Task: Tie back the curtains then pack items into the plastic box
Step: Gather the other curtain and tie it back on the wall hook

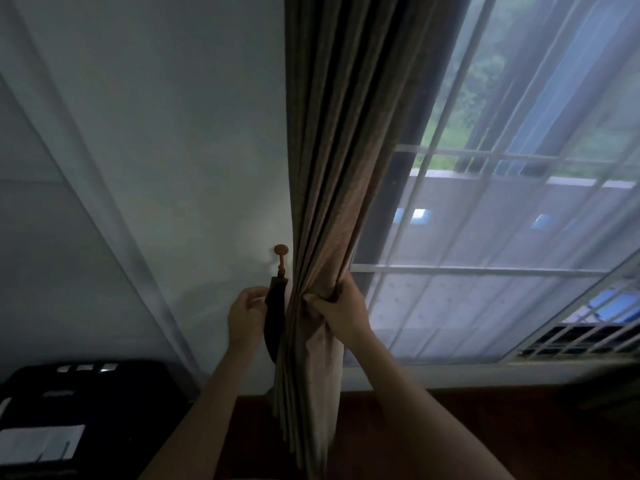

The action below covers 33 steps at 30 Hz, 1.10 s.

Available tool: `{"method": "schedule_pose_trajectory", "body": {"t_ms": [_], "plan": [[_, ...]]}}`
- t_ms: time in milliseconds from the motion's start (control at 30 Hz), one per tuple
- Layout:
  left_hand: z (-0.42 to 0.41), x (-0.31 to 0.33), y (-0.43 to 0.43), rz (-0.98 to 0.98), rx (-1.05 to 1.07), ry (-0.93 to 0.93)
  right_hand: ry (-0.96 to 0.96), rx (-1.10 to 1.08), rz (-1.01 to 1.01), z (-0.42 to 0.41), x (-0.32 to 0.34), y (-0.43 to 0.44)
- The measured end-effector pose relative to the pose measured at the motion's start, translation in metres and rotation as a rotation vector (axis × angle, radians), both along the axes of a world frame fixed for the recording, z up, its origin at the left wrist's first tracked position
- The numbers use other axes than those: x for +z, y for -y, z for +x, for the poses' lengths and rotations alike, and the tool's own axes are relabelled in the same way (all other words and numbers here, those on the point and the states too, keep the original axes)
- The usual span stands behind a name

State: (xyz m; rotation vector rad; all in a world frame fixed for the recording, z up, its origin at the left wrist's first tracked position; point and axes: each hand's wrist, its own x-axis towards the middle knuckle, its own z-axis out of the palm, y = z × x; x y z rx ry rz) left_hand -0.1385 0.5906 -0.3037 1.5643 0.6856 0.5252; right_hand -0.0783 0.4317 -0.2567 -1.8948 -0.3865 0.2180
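Wooden counter (450,431): a dark brown surface is seen along the bottom edge, below the sill. The curtain's lower folds hang down in front of it.
Black case (79,403): it is set at the lower left, with a white sheet (38,445) laid on it.
Right hand (341,311): the fingers are clenched round the bunched folds of the brown pleated curtain (346,150) from the window side. The folds are judged to be held gathered toward the wall so that a band can be passed round them.
Left hand (246,315): the fingers are curled and appear to pinch the left edge of the tieback (274,320) near its top. It is judged to be readied for drawing round the bunch.
Tieback: a dark band is hung from the peg, between the left hand and the curtain and touching the folds. It is not yet wrapped round them.
Wooden peg (281,251): a reddish knob is fixed to the pale wall (173,150), just beside the curtain's left edge, and is placed to anchor the band.
Sheer curtain (485,299): a white veil is left drawn across the window. Pale bars (478,270) and greenery are seen through it.
Plastic box: it is not in view, so packing is judged not yet begun.
Writing: no brand or label can be read. The sheet and the pale marks on the case are too blurred.
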Motion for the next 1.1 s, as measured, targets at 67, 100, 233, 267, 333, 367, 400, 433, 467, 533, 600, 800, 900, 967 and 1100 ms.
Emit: {"method": "schedule_pose_trajectory", "body": {"t_ms": [67,100,233,267,333,367,400,433,467,533,600,800,900,967,1100], "plan": [[0.01,-0.009,-0.008,0.055,-0.015,-0.108,-0.022,0.009,0.01,0.001,-0.002,0.001],[0.017,-0.014,-0.013,0.075,-0.031,-0.161,-0.028,0.01,0.014,0.001,-0.003,0.001],[0.043,-0.029,-0.026,0.163,-0.125,-0.324,-0.012,0.009,0.021,0.003,-0.006,0.003],[0.049,-0.031,-0.026,0.167,-0.159,-0.339,-0.009,0.011,0.026,0.003,-0.007,0.003],[0.055,-0.031,-0.021,0.155,-0.237,-0.35,-0.007,0.012,0.034,0.004,-0.008,0.004],[0.057,-0.031,-0.018,0.148,-0.257,-0.353,-0.005,0.009,0.032,0.004,-0.008,0.004],[0.058,-0.031,-0.015,0.157,-0.263,-0.341,-0.004,0.007,0.028,0.005,-0.009,0.005],[0.058,-0.031,-0.012,0.179,-0.257,-0.316,-0.004,0.006,0.022,0.006,-0.01,0.005],[0.056,-0.032,-0.01,0.202,-0.249,-0.28,0.001,0.006,0.014,0.007,-0.011,0.006],[0.049,-0.033,-0.008,0.21,-0.25,-0.286,0.015,0.001,-0.003,0.008,-0.012,0.007],[0.039,-0.039,-0.006,0.187,-0.26,-0.364,0.024,-0.016,-0.015,0.009,-0.012,0.007],[-0.015,-0.027,-0.013,0.314,-0.219,-0.411,0.034,-0.079,-0.065,0.004,-0.008,0.0],[-0.037,-0.015,-0.007,0.152,-0.236,-0.409,0.066,-0.169,-0.139,-0.001,-0.011,-0.009],[-0.045,-0.004,0.004,-0.069,-0.227,-0.302,0.114,-0.217,-0.272,-0.004,-0.011,-0.014],[-0.05,0.016,0.023,-0.665,-0.262,0.032,0.14,-0.232,-0.332,-0.012,0.001,-0.023]]}}
